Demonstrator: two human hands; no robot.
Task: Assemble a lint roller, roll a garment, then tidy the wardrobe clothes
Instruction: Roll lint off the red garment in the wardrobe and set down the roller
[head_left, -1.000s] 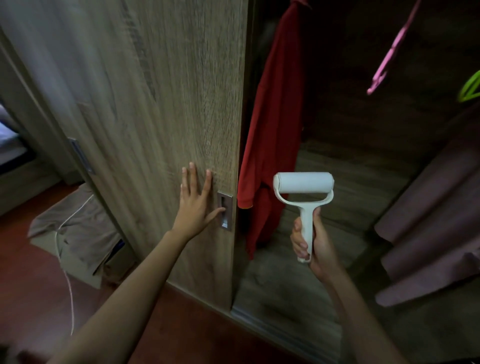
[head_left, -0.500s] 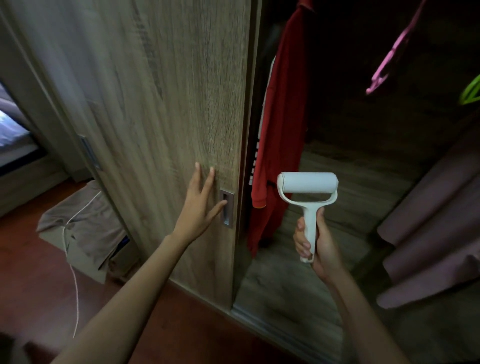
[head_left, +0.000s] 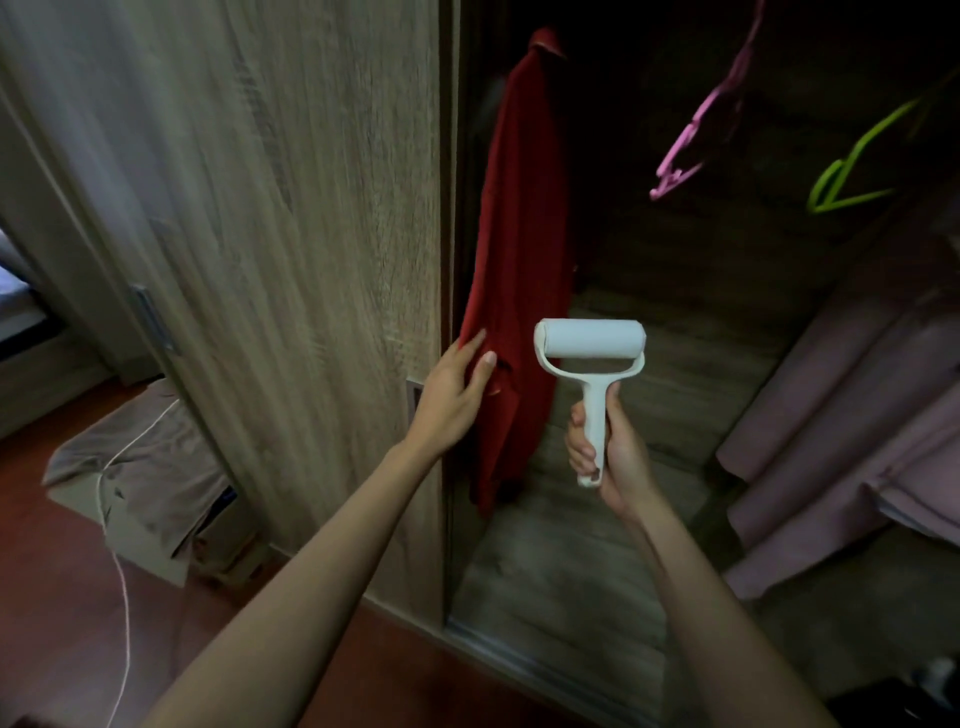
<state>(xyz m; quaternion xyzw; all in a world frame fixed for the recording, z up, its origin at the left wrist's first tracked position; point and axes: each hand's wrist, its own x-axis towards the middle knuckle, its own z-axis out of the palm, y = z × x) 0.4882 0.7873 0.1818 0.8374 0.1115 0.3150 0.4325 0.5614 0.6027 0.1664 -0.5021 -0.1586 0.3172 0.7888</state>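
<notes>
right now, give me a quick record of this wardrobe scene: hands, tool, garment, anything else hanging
left hand: pinches the edge of the red garment between thumb and fingers
right hand: grips the lint roller by its handle
lint roller: white, assembled, upright with the roll on top, just right of the left hand
red garment: hangs inside the wardrobe, next to the wardrobe door
hangers: pink hanger and green hanger, both bare, further right
other cloth: mauve fabric at the right edge
task stage: rolling apparently not yet begun
</notes>
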